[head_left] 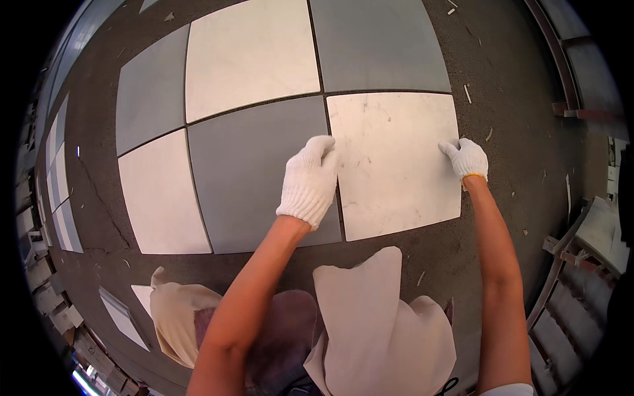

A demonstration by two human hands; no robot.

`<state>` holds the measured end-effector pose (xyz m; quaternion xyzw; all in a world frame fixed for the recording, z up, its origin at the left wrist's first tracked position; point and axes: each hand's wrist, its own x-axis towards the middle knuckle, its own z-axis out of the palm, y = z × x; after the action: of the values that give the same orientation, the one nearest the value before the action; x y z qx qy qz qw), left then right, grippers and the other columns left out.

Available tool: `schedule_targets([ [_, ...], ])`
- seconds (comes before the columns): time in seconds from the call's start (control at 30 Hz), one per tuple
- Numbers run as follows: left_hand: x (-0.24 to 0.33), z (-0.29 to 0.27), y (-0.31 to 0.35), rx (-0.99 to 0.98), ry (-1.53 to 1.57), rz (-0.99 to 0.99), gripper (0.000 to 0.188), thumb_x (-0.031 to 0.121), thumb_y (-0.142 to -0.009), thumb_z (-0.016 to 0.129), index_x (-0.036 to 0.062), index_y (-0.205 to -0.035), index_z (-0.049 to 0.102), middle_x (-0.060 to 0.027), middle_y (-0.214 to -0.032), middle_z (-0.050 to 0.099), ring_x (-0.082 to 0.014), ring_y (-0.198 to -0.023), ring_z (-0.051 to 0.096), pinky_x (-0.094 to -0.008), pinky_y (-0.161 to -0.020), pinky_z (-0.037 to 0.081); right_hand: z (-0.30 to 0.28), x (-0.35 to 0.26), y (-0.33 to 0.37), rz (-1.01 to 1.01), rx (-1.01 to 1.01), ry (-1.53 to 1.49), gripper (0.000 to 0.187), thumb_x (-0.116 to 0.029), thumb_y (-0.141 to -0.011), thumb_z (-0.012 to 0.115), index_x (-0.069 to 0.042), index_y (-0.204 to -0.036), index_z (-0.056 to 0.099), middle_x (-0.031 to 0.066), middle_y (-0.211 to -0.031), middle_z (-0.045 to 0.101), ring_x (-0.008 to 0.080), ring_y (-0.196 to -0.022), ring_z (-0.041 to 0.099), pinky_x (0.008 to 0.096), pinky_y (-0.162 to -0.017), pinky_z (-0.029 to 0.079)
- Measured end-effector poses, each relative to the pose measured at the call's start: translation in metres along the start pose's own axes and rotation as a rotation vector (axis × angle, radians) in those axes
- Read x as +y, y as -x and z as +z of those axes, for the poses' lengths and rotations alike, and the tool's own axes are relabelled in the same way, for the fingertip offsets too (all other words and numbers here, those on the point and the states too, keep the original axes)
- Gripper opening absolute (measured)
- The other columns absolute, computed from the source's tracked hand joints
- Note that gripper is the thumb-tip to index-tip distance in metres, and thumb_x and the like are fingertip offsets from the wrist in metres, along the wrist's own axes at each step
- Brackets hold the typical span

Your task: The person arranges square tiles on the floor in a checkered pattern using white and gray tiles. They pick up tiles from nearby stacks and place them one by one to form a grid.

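A square white stone tile (393,168) with faint grey veins lies among the tiles, at the near right corner of a checkered layout. My left hand (308,181), in a white knit glove, is closed at its left edge, above the neighbouring grey tile (254,175). My right hand (469,160), gloved alike with a yellow cuff edge, grips its right edge, thumb on top and fingers over the side. The left fingertips are partly hidden. A narrow dark gap parts the veined tile from a larger grey tile (380,46) beyond it.
More white tiles (251,56) and grey tiles (153,92) continue leftward and away on the dark floor (515,145), with small scraps around. Metal racks (561,284) holding slabs stand at right. Other striped panels (63,178) lie at far left. Pale cloth (363,317) covers my legs.
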<state>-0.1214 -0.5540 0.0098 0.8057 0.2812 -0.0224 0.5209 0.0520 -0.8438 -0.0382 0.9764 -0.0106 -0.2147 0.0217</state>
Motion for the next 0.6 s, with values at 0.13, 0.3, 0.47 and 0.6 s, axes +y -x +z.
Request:
schedule_targets([
  [0.13, -0.042, 0.013, 0.021, -0.229, 0.100, -0.137, 0.044, 0.020, -0.087, 0.059, -0.0027, -0.125, 0.056, -0.0194, -0.118, 0.065, -0.0273, -0.101, 0.065, -0.0345, -0.089, 0.049, 0.001, 0.000, 0.004, -0.021, 0.032, 0.021, 0.060, -0.059, -0.083, 0.060, -0.001, -0.100, 0.066, 0.0201, -0.105, 0.067, 0.0371, -0.101, 0.063, 0.0449, -0.087, 0.049],
  [0.3, -0.033, 0.051, 0.054, -0.170, -0.028, -0.111, 0.059, 0.027, -0.085, 0.060, 0.0023, -0.137, 0.045, -0.0209, -0.141, 0.047, -0.0345, -0.130, 0.047, -0.0382, -0.107, 0.039, -0.002, -0.008, 0.010, 0.001, 0.011, -0.013, 0.061, -0.059, -0.083, 0.060, -0.001, -0.099, 0.065, 0.0199, -0.104, 0.067, 0.0369, -0.101, 0.063, 0.0446, -0.086, 0.049],
  [0.47, -0.030, 0.056, 0.056, -0.171, 0.029, -0.238, 0.060, 0.027, -0.086, 0.062, 0.0035, -0.138, 0.045, -0.0189, -0.148, 0.040, -0.0347, -0.135, 0.040, -0.0398, -0.110, 0.035, -0.002, -0.008, 0.014, 0.077, 0.022, -0.062, 0.064, -0.059, -0.082, 0.062, 0.000, -0.107, 0.062, 0.0216, -0.107, 0.066, 0.0379, -0.102, 0.063, 0.0445, -0.087, 0.049],
  [0.6, -0.040, 0.067, 0.062, -0.110, 0.002, -0.180, 0.059, 0.027, -0.086, 0.063, 0.0046, -0.138, 0.046, -0.0179, -0.149, 0.039, -0.0337, -0.136, 0.039, -0.0395, -0.110, 0.035, 0.007, -0.001, 0.008, 0.100, 0.015, -0.066, 0.070, -0.060, -0.082, 0.061, -0.001, -0.119, 0.056, 0.0222, -0.117, 0.063, 0.0380, -0.107, 0.061, 0.0448, -0.091, 0.048],
])
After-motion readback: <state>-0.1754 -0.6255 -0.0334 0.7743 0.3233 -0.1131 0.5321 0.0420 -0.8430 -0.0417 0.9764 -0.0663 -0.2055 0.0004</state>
